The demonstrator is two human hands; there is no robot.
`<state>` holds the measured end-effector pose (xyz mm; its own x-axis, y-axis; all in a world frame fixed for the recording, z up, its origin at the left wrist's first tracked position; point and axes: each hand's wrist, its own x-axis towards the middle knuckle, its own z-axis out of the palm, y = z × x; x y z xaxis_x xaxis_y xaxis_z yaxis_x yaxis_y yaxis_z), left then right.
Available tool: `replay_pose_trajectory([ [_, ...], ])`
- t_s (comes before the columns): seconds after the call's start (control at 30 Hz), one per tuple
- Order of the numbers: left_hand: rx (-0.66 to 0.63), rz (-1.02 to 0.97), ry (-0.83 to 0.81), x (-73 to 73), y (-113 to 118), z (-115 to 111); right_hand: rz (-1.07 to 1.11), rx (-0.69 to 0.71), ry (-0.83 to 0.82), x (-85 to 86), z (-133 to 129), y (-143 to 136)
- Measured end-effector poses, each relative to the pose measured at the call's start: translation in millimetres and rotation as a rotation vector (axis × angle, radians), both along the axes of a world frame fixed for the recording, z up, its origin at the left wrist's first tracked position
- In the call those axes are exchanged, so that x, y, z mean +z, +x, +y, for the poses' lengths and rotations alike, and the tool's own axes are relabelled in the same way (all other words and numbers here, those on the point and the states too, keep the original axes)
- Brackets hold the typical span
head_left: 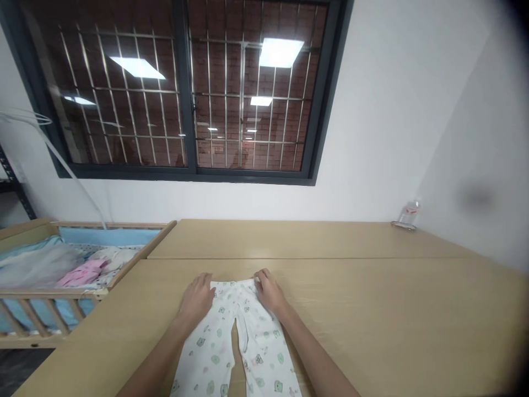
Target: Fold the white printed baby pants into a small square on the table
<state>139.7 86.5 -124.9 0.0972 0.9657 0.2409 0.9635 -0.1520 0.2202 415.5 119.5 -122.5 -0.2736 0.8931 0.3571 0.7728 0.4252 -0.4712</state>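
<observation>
A pair of small white pants printed with green and grey animal figures lies spread on the wooden table, waistband away from me and both legs pointing toward me. At the waistband's left corner, my left hand has its thumb and fingers closed on the cloth. My right hand pinches the opposite corner in the same way. A narrow gap of table shows between the two legs, whose lower ends run out of view.
The light wooden table has a seam across it. On the left stands a wooden crib with blue lining and pink cloth inside. A clear plastic bottle stands at the back right. Behind is a barred window.
</observation>
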Motion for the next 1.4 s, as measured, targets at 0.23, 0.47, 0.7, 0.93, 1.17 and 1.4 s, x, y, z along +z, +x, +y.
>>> replay_pose_trajectory([
  [0.23,-0.153,0.024,-0.042,-41.4,4.9,-9.7,-0.151,0.134,-0.005,-6.8,-4.7,3.7],
  [0.47,-0.152,0.032,-0.013,-49.7,1.9,27.1,-0.205,0.068,0.015,-13.6,23.9,3.9],
  [0.7,-0.104,0.059,-0.029,-46.4,14.0,65.6,-0.259,0.025,-0.001,-14.4,60.4,5.7],
  [0.93,-0.123,0.081,-0.035,-42.0,15.2,83.9,-0.258,0.075,0.004,-12.4,87.4,17.2],
  [1.17,-0.166,0.095,0.028,1.4,36.8,60.4,0.301,-0.024,-0.154,-18.3,100.5,21.7],
  [1.4,-0.408,-0.106,-0.147,49.5,140.0,-83.8,0.529,-0.167,-0.256,-10.7,117.7,27.3],
])
